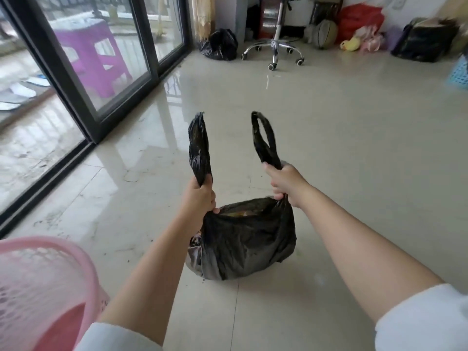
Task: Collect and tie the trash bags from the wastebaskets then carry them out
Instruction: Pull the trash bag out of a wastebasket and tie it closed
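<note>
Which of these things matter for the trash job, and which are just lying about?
Part of the job: black trash bag, gripped by left hand and right hand; pink wastebasket; black bag by the curtain.

Lying about: office chair, purple stool, ball.

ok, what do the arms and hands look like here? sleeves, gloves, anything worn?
Two bare hands, no gloves: left hand, right hand. No rings, watch or bands show. Both forearms are bare; white sleeves, soft-looking, are pushed up to about the elbow, left sleeve, right sleeve. No markings visible on the sleeves.
</note>
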